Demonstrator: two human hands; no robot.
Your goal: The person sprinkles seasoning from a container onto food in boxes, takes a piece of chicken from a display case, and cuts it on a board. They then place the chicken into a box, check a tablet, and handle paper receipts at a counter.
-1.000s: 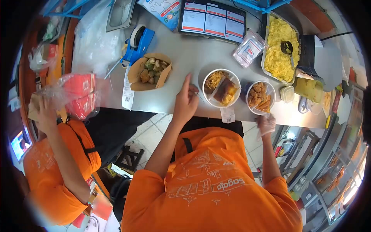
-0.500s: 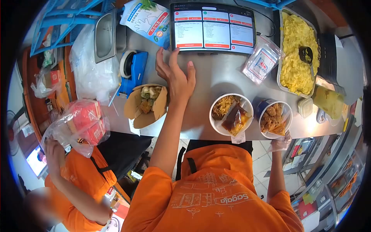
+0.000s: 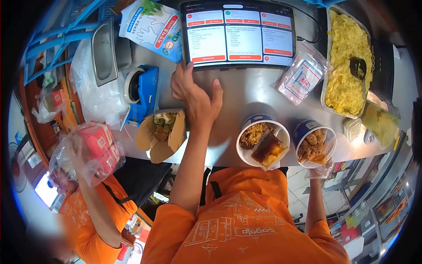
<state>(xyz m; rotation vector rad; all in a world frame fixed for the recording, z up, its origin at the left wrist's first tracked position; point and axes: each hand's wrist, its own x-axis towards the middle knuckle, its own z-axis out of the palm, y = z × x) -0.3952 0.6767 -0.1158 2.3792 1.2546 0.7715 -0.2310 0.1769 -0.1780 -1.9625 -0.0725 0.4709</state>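
Co-worker, lower left of frame: a person in an orange shirt holds a clear plastic bag (image 3: pixel 88 152) with red boxes inside, raised in front of them.
Tape dispenser (image 3: pixel 141 90): blue, on the table (image 3: pixel 246 92) left of centre, beside a metal tub (image 3: pixel 104 52) and crumpled clear plastic.
Glove packet (image 3: pixel 154 27): upper left of centre, leaning beside the screen.
Paper box (image 3: pixel 161 132): brown, open, with mixed food inside, at the near table edge just left of the left forearm.
Left hand (image 3: pixel 194 94): centre of frame, stretched across the table; grip open, fingers spread, holding nothing, the fingertips touching the lower left edge of the tablet screen (image 3: pixel 239 33).
Tablet screen: upper centre, propped up, showing three order columns with red buttons.
Rice bowl (image 3: pixel 263 141): white, right of the left arm, with rice and a brown sauce packet on top.
Chicken bowl (image 3: pixel 314 144): just right of the rice bowl, at the table edge.
Right hand (image 3: pixel 318 167): in a clear glove, touching the chicken bowl's near rim from below; whether the grip closes on it I cannot tell.
Small sachet bag (image 3: pixel 303 77): between screen and tray.
Tray (image 3: pixel 349 66): upper right, full of yellow rice with a dark scoop in it.
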